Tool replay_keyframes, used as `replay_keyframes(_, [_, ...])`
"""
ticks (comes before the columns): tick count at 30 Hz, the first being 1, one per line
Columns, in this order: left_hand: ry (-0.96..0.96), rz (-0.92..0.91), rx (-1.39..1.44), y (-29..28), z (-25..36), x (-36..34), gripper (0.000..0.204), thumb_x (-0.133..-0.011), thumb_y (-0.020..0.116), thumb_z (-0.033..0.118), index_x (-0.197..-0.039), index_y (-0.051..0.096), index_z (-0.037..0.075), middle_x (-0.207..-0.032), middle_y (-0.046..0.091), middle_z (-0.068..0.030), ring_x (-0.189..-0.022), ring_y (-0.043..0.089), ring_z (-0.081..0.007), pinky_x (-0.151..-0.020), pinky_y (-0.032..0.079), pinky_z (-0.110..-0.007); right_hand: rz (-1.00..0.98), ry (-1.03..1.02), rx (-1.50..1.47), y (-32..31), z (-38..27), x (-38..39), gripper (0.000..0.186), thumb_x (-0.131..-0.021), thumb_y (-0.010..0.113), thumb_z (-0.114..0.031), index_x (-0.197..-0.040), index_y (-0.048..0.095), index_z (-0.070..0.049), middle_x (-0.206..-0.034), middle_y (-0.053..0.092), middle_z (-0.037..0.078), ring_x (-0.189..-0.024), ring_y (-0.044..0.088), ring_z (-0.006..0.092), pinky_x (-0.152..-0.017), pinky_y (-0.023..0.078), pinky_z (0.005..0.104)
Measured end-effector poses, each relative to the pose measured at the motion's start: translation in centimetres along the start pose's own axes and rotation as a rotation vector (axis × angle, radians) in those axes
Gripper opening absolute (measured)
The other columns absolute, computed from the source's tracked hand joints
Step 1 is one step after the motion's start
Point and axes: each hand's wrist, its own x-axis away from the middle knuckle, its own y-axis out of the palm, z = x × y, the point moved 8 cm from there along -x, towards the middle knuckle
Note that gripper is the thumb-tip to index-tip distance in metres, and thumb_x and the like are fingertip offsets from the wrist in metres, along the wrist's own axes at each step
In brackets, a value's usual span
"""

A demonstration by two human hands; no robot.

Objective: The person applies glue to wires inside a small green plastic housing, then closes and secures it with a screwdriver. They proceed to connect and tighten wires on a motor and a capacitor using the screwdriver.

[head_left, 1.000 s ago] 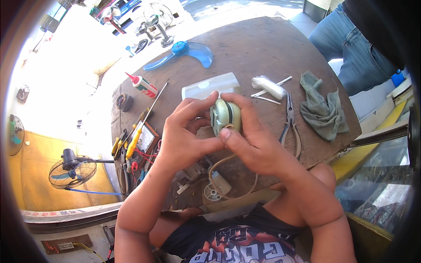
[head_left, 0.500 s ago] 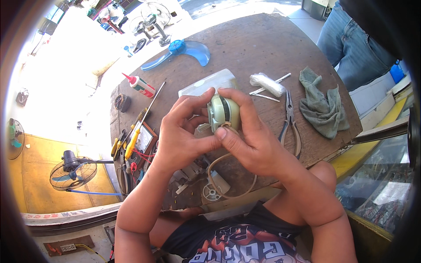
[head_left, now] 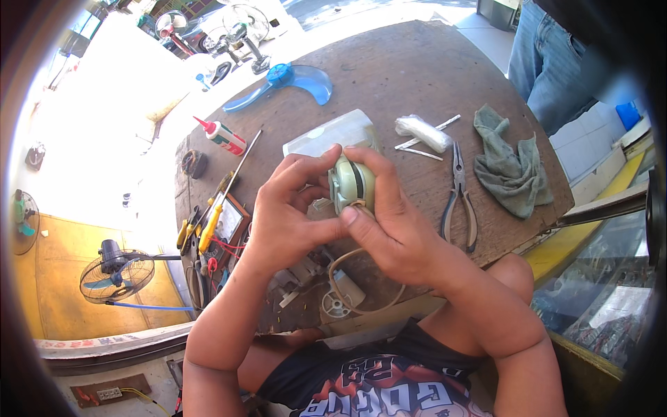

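Pale green motor housing (head_left: 351, 184), gripped by left hand (head_left: 288, 222) and right hand (head_left: 392, 229) above table (head_left: 389, 76). Pliers (head_left: 458, 194) and grey rag (head_left: 511, 170) right; screwdrivers (head_left: 208, 222) left.

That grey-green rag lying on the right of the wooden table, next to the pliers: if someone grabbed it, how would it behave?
The rag would probably go limp and droop, since it lies crumpled in soft folds. It looks light for its size, being thin cloth. It is unlikely to roll or slip: it sits flat on the rough wooden table, just apart from the pliers.
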Motion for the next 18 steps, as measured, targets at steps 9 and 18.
replay_keyframes(9, [0.077,0.043,-0.2,0.66,0.16,0.69,0.073,-0.08,0.086,0.0,-0.151,0.066,0.001,-0.12,0.059,-0.0068,-0.107,0.065,-0.0144,-0.098,0.062,-0.033,0.058,0.029,0.022,0.27,0.55,0.03,0.072,-0.106,0.069,-0.021,-0.16,0.027,-0.001,-0.149,0.046,0.031,-0.138,0.054,0.0443,-0.118,0.043,0.0502])
replay_keyframes(18, [0.083,0.033,-0.171,0.79,0.36,0.45,0.075,-0.081,0.087,0.0,-0.152,0.065,0.002,-0.122,0.06,-0.0065,-0.107,0.065,-0.0127,-0.097,0.062,-0.032,0.113,0.068,0.004,-0.22,0.41,0.03,0.073,-0.105,0.071,-0.022,-0.16,0.029,0.0,-0.144,0.049,0.031,-0.13,0.059,0.0425,-0.113,0.046,0.05])
